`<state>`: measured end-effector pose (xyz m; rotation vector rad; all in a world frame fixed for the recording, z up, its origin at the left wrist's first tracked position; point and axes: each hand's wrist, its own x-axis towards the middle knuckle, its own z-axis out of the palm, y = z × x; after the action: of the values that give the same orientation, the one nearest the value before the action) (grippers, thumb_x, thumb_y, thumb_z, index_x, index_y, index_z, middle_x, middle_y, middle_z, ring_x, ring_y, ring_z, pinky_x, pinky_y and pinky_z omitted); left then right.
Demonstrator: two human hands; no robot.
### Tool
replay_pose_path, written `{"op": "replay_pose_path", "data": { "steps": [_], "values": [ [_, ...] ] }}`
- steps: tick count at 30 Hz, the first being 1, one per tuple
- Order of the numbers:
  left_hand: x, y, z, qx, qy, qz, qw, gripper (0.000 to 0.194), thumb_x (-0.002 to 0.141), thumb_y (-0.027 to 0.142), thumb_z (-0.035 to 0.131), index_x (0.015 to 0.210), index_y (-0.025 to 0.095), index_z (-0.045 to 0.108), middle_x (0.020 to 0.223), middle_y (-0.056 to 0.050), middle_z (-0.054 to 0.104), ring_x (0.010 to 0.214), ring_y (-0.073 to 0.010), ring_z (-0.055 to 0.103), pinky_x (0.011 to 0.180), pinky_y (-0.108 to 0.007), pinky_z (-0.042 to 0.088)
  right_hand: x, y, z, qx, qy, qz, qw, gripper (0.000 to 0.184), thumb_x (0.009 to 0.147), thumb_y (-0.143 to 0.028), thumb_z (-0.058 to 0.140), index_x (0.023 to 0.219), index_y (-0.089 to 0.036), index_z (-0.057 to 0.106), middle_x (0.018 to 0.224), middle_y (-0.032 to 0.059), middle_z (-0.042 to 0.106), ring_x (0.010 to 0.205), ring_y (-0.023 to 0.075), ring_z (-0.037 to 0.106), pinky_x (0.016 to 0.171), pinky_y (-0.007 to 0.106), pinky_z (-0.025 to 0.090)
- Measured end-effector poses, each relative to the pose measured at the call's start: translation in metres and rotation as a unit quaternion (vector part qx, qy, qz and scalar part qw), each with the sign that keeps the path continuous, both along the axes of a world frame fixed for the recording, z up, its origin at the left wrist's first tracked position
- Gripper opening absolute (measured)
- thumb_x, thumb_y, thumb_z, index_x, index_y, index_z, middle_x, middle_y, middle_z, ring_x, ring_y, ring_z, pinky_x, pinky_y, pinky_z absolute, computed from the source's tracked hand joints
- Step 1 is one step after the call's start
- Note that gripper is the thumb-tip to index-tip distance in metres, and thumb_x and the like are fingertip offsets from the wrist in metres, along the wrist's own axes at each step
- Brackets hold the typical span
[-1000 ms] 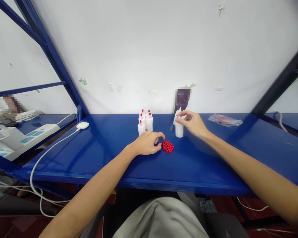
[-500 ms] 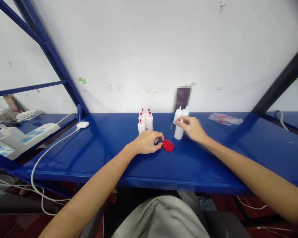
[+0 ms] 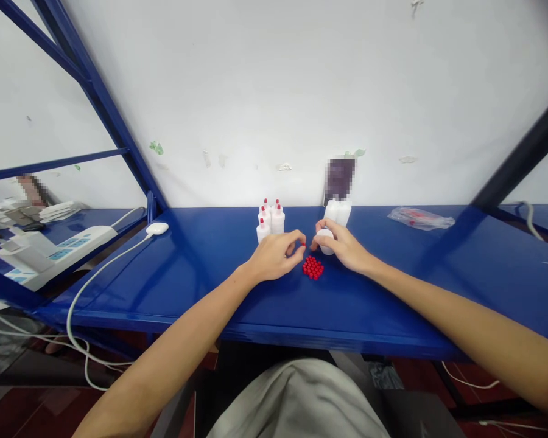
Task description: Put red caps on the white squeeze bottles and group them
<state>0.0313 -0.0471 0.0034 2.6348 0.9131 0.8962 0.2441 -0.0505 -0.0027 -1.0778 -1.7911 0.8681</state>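
Head view, blue shelf. Right hand grips a white bottle, tipped toward the left. Left hand pinches one red cap beside the bottle's mouth, just above the cap pile. Step judged: capping; next calls for aligning cap with nozzle.

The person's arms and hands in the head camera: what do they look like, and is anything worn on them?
Both arms are bare along all of their visible length: no sleeves show, and no gloves. The left hand and the right hand show no rings, and no watch or band is seen at either wrist. Low in the picture lies light grey-beige clothing.
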Motion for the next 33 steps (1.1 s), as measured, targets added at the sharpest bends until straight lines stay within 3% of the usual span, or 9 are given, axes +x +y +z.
{"op": "replay_pose_path", "data": {
  "steps": [3,7,14,21,26,33],
  "values": [
    [0.002,-0.002,0.000,0.022,-0.092,-0.001,0.995,0.018,0.095,0.030,0.046,0.103,0.018,0.057,0.064,0.006,0.046,0.055,-0.0083,0.043,0.059,-0.021,0.036,-0.003,-0.003,-0.002,0.072,-0.049,-0.031,0.996,0.020,0.085,-0.039,0.054,0.095,-0.021,0.052,0.069,-0.0029,0.058,0.062,0.0151,0.050,0.060,0.027,0.039],
    [0.004,-0.003,-0.002,0.027,-0.127,-0.030,0.991,0.022,0.097,0.033,0.045,0.106,0.017,0.057,0.067,0.004,0.048,0.057,-0.0087,0.043,0.060,-0.022,0.038,-0.012,-0.011,0.004,0.126,-0.145,-0.045,0.980,0.012,0.083,-0.032,0.053,0.084,-0.021,0.058,0.067,-0.0020,0.056,0.060,0.0146,0.048,0.059,0.027,0.036],
    [0.004,-0.004,-0.004,0.017,-0.125,-0.052,0.991,0.026,0.099,0.035,0.044,0.111,0.017,0.058,0.072,0.001,0.055,0.058,-0.0091,0.045,0.060,-0.022,0.041,-0.021,-0.020,0.016,0.119,-0.176,-0.080,0.974,0.015,0.079,-0.032,0.052,0.073,-0.021,0.058,0.064,-0.0004,0.058,0.060,0.0163,0.051,0.059,0.027,0.034],
    [0.003,-0.005,-0.003,0.047,-0.085,-0.072,0.993,0.027,0.099,0.028,0.042,0.116,0.017,0.059,0.084,-0.004,0.064,0.069,-0.0121,0.056,0.069,-0.024,0.046,-0.010,-0.022,0.017,0.123,-0.171,0.006,0.978,0.036,0.090,-0.048,0.043,0.073,-0.020,0.056,0.064,-0.0005,0.055,0.062,0.0160,0.048,0.061,0.027,0.035],
    [0.003,-0.005,-0.003,0.056,-0.084,-0.082,0.991,0.024,0.097,0.026,0.043,0.114,0.017,0.058,0.078,-0.001,0.060,0.064,-0.0105,0.050,0.065,-0.023,0.043,-0.010,-0.022,0.016,0.108,-0.189,-0.014,0.976,0.053,0.092,-0.060,0.038,0.067,-0.019,0.059,0.060,0.0001,0.053,0.059,0.0153,0.047,0.059,0.027,0.034],
    [0.007,-0.009,-0.005,-0.022,-0.102,-0.100,0.990,0.022,0.097,0.028,0.045,0.112,0.017,0.056,0.066,0.004,0.048,0.055,-0.0084,0.043,0.056,-0.021,0.038,-0.011,-0.023,0.017,0.123,-0.187,-0.020,0.974,0.056,0.089,-0.063,0.043,0.064,-0.018,0.064,0.057,0.0015,0.056,0.060,0.0165,0.051,0.058,0.027,0.035]
  ]
}}
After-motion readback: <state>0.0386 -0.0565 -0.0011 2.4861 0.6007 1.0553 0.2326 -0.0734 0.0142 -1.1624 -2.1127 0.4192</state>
